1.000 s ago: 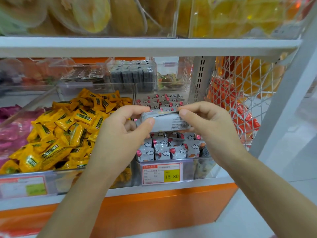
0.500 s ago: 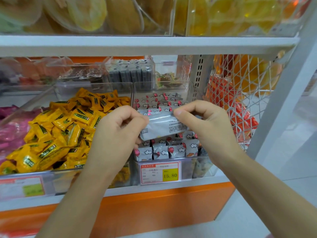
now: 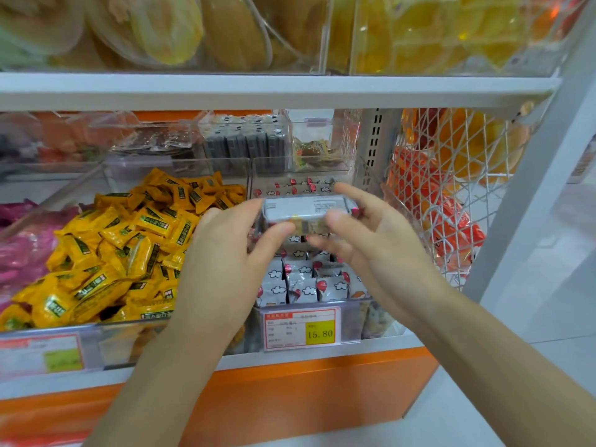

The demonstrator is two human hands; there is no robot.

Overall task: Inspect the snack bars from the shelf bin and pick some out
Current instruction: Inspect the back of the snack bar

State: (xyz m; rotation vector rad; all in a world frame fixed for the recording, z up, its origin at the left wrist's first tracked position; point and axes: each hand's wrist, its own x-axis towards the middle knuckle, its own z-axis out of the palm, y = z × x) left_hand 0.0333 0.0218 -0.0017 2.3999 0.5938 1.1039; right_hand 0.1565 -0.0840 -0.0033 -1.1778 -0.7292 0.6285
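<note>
Thumb and curled fingers of my left hand [image 3: 225,262] clasp the left end of one grey snack bar [image 3: 306,209], with the thumb pressed up under its front edge. My right hand [image 3: 383,253] takes the other end, thumb on the front face and forefinger reaching over the top, the lower fingers loose beneath. That hand is blurred, so I cannot tell how firm its grip is, but thumb and forefinger do pinch the wrapper. The bar lies level between both grips, printed side turned toward me, in the air above the middle of the clear bin [image 3: 353,317] and apart from the stock below.

Inside that bin more bars [image 3: 300,285] stand on edge in rows, grey wrappers with white clouds and red balloons. On the bin's front wall sits a price tag [image 3: 301,329] reading 15.80. Just left of the bin is a heap of yellow wrapped sweets [image 3: 129,246], and further left lie pink packs [image 3: 19,253]. Behind the bin sit dark grey packets [image 3: 248,140] and a small clear box [image 3: 319,146]. Right of the bin is a white wire basket [image 3: 451,188] holding orange bags [image 3: 451,227]. Above the bin runs a white shelf [image 3: 258,88]; below it is an orange base panel [image 3: 290,391].
</note>
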